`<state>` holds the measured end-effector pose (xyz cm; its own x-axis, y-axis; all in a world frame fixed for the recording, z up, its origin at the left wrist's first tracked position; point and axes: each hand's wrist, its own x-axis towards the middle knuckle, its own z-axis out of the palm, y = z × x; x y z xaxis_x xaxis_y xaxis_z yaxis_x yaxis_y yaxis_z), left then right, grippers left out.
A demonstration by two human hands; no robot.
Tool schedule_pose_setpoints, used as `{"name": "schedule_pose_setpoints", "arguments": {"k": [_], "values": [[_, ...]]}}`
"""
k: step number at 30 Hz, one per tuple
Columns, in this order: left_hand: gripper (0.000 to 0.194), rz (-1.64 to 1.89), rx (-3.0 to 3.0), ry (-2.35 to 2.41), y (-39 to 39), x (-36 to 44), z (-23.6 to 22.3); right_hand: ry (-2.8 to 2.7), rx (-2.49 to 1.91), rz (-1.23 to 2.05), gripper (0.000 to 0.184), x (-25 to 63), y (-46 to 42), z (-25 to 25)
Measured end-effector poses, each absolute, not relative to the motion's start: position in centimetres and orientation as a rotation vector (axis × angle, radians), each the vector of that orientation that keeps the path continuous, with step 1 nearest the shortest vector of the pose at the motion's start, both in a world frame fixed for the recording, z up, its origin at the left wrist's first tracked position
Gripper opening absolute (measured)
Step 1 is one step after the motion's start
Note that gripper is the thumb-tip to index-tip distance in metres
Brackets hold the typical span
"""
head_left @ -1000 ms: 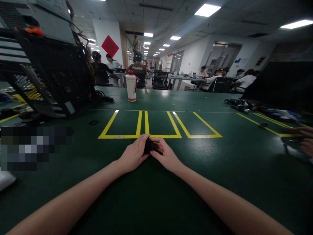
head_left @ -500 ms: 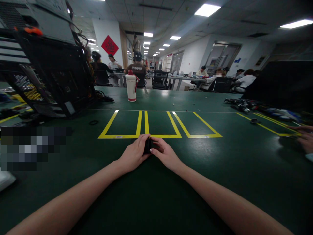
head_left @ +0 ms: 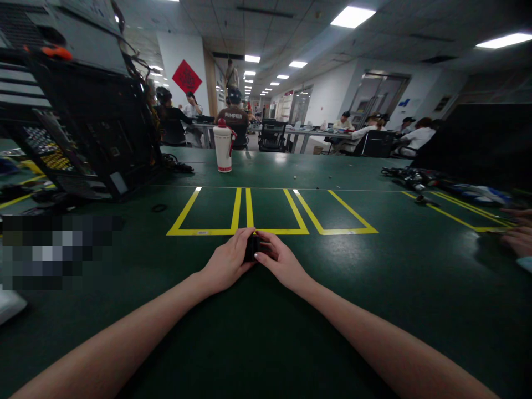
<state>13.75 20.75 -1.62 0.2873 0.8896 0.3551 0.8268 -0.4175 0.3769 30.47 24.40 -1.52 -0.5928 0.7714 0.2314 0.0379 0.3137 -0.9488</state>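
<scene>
Between my two hands is a small black block-like object (head_left: 251, 248), mostly covered by fingers, so its kind does not show. My left hand (head_left: 228, 260) wraps it from the left, fingers pointing forward. From the right, my right hand (head_left: 285, 260) closes on it with thumb and fingertips. Both hands are low over the green table (head_left: 266, 332), just in front of the yellow tape outlines (head_left: 274, 231).
A white cup with a red lid (head_left: 224, 147) stands beyond the tape. At left is an open black computer case (head_left: 103, 127) with cables; a black ring (head_left: 158, 208) lies near it. Another person's hand (head_left: 519, 235) is at the right edge, near cables (head_left: 411, 178).
My hands and the black object have stayed nearly still. At the right edge the other person's hand has shifted slightly, and a small dark round piece near it has moved left.
</scene>
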Motion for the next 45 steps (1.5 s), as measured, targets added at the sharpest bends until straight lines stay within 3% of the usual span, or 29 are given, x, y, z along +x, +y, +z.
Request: {"name": "schedule_pose_setpoints", "arguments": {"k": [12, 19, 29, 36, 45], "values": [[0.063, 0.804, 2.436, 1.614, 20.91, 13.68, -1.85, -1.875, -0.679, 1.283, 0.022, 30.49, 24.11, -1.53], [0.062, 0.799, 2.423, 1.608, 20.77, 13.66, -1.63, -1.906, -0.734, 1.273, 0.042, 30.45, 24.23, -1.45], [0.062, 0.801, 2.416, 1.606, 20.89, 13.65, -1.83, -1.850, -0.676, 1.350, 0.025, 30.44, 23.95, -1.19], [0.063, 0.794, 2.429, 1.620, 20.88, 13.72, -1.73, -1.870, -0.753, 1.309, 0.042, 30.35, 24.33, -1.57], [0.063, 0.789, 2.425, 1.612, 20.81, 13.69, -1.65, -1.858, -0.672, 1.332, 0.028, 30.45, 24.04, -1.49]]}}
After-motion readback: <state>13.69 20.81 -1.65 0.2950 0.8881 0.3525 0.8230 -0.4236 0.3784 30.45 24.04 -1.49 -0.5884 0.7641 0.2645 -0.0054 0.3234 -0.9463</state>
